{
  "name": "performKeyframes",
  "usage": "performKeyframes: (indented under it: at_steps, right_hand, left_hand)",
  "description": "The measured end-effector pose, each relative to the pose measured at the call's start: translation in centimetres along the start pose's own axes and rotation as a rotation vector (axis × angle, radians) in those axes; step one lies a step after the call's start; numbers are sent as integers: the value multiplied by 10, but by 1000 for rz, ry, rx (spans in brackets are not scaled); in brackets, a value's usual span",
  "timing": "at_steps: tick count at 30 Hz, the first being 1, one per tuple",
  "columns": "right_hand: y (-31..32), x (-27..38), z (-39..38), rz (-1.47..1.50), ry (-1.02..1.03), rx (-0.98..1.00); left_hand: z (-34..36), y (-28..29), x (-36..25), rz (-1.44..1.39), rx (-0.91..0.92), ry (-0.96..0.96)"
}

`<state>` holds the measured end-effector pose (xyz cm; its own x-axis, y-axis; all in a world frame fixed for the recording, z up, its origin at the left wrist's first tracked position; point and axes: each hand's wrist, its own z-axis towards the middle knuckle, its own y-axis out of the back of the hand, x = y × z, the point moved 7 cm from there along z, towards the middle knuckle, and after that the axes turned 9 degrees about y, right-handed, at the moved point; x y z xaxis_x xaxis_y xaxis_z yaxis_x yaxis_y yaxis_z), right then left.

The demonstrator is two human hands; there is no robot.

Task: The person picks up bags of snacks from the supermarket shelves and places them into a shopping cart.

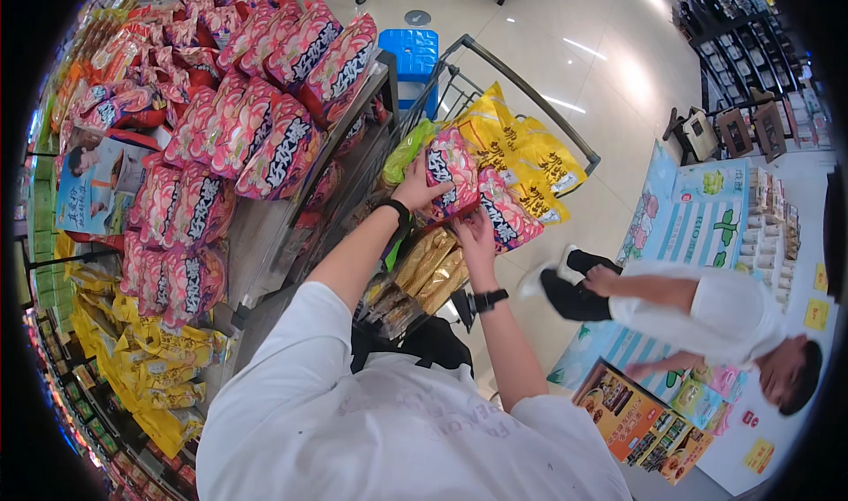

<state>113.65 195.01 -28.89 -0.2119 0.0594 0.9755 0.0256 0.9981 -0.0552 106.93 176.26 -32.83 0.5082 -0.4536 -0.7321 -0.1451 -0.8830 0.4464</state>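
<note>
Between my two hands is a pink snack bag (454, 163) with red edges and dark-and-white print, over the shopping cart (532, 101). My left hand (415, 188) is closed on its left side. My right hand (478, 235) grips its lower edge. A second pink snack bag (511, 222) lies just right of it, close to my right hand. Large yellow bags (521, 143) fill the far right of the cart. A bright green bag (407, 154) is beside my left hand, and shiny gold packs (429, 269) lie nearer me, below my hands.
On the left, a display table (296, 227) bears stacked pink bags (265, 130), with yellow bags (146, 360) nearer me. A blue plastic stool (410, 52) stands beyond its corner. A person in white (715, 311) is on the right, by a striped blue display (680, 245).
</note>
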Motion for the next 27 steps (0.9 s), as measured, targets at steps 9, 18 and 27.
performKeyframes:
  at_steps: [9,18,27]
  right_hand:
    - [14,-11,-56,-335,-283,313]
    - [-90,28,-76,-216,-146,536]
    - [-167,25,-134,-111,-167,640]
  left_hand:
    - [-43,4,20,-200,-210,-128]
    - [-244,235,-59,-158,-732,-350]
    - [-241,314,-23,365,-815,-387]
